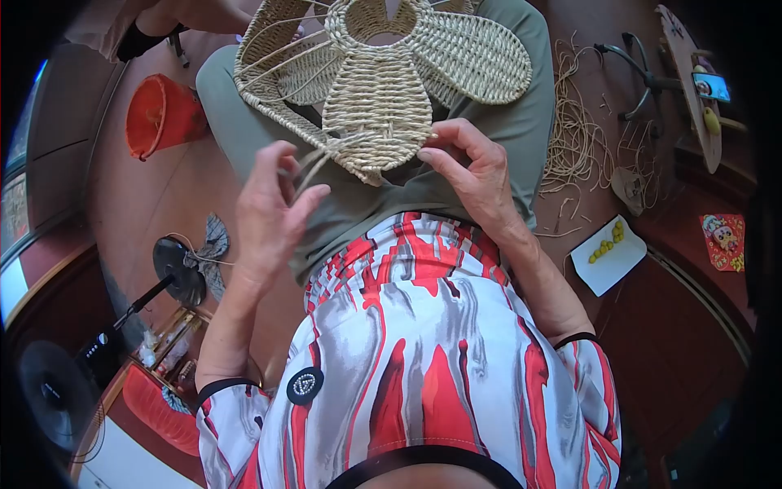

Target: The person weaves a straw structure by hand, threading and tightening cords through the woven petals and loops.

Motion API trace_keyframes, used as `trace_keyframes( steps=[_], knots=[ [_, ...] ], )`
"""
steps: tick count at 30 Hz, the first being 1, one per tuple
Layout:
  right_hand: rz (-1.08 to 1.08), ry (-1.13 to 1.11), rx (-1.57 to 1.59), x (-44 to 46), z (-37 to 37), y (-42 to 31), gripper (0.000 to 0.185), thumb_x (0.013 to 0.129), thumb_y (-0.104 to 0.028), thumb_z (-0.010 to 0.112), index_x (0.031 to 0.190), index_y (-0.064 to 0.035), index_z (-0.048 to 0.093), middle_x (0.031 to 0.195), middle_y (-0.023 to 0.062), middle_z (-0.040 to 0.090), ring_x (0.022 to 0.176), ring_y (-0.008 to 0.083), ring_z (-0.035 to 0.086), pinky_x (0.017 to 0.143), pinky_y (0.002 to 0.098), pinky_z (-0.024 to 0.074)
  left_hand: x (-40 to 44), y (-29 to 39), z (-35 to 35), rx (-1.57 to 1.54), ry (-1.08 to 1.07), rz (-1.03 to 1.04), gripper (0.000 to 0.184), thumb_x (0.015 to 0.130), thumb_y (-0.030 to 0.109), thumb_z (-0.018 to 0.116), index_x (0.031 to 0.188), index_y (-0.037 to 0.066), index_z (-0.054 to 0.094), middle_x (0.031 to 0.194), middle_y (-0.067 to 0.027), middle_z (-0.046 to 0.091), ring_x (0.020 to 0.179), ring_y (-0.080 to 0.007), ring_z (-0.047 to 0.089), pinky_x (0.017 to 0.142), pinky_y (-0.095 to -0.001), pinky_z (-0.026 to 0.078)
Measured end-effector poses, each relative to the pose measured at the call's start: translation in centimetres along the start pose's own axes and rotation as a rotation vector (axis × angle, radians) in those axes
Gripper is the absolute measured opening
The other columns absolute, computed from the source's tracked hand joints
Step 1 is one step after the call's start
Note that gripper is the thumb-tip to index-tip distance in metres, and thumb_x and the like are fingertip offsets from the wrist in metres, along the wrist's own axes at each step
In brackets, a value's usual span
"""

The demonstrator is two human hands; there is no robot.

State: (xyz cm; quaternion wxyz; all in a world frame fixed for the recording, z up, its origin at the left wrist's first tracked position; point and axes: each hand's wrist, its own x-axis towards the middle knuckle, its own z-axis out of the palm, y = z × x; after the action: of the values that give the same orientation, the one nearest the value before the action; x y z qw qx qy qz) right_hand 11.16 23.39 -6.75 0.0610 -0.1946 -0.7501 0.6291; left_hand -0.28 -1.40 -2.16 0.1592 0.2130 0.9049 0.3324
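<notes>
A woven straw piece shaped like a flower, with a round ring [379, 41] and broad petals, rests across my lap. My right hand [476, 167] pinches the right edge of the nearest petal [377, 102] between thumb and fingers. To the left of that petal's tip is my left hand [273, 208], its thumb spread away from blurred, bent fingers. A loose straw strand [311, 167] runs from the petal's lower left edge into the gap of my left hand; whether the fingers grip it is unclear. Several thin bare strands [277, 49] fan out left of the ring.
On the floor to the left are a red bucket [163, 116] and a fan [57, 395]. Piled straw cord [574, 122] lies right of my knee. A white sheet [603, 265] carries yellow-green pieces. A phone [711, 87] is at the far right. Another person's arm [204, 15] shows top left.
</notes>
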Motion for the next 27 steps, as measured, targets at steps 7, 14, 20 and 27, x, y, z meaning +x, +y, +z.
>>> trace_keyframes(
  steps=[7, 14, 20, 27],
  knots=[
    [0.287, -0.147, 0.441, 0.9, 0.0, 0.9, 0.020, 0.099, -0.020, 0.070, 0.111, -0.0039, 0.068, 0.097, 0.0020, 0.073, 0.087, 0.0100, 0.070, 0.075, 0.0221, 0.0523, 2.0, -3.9, -2.4, -0.594, -0.052, -0.140, 0.010, 0.095, 0.010, 0.072, 0.099, 0.001, 0.073, 0.077, 0.0087, 0.056, 0.069, -0.0019, 0.049, 0.059, -0.0210, 0.038],
    [0.527, -0.152, 0.739, -0.7, 0.9, 0.3, 0.026, 0.105, -0.022, 0.061, 0.123, -0.0043, 0.062, 0.112, 0.0075, 0.071, 0.099, 0.0118, 0.068, 0.076, 0.0218, 0.0529, 2.8, -10.1, -6.3, -0.607, -0.049, -0.355, 0.005, 0.094, 0.015, 0.070, 0.095, 0.010, 0.073, 0.071, 0.0136, 0.050, 0.058, 0.0032, 0.035, 0.050, -0.0191, 0.023],
    [0.052, 0.077, 0.243, -1.3, -2.2, 0.3, 0.029, 0.101, -0.018, 0.065, 0.127, -0.0039, 0.060, 0.119, 0.0085, 0.068, 0.100, 0.0154, 0.068, 0.085, 0.0271, 0.0543, 1.8, -26.1, -28.8, -0.177, 0.306, -0.539, 0.011, 0.098, 0.031, 0.071, 0.100, 0.020, 0.071, 0.073, 0.0152, 0.051, 0.051, 0.0017, 0.039, 0.047, -0.0173, 0.027],
    [-0.537, -0.418, -0.100, 6.1, 5.5, -8.4, 0.041, 0.088, -0.017, 0.075, 0.127, -0.0082, 0.065, 0.120, 0.0110, 0.067, 0.111, 0.0269, 0.063, 0.098, 0.0427, 0.0489, 8.0, 2.3, -35.1, 0.023, 0.687, 0.310, 0.040, 0.103, 0.044, 0.056, 0.111, 0.006, 0.059, 0.095, -0.0041, 0.060, 0.086, -0.0172, 0.056, 0.081, -0.0376, 0.045]
  ],
)
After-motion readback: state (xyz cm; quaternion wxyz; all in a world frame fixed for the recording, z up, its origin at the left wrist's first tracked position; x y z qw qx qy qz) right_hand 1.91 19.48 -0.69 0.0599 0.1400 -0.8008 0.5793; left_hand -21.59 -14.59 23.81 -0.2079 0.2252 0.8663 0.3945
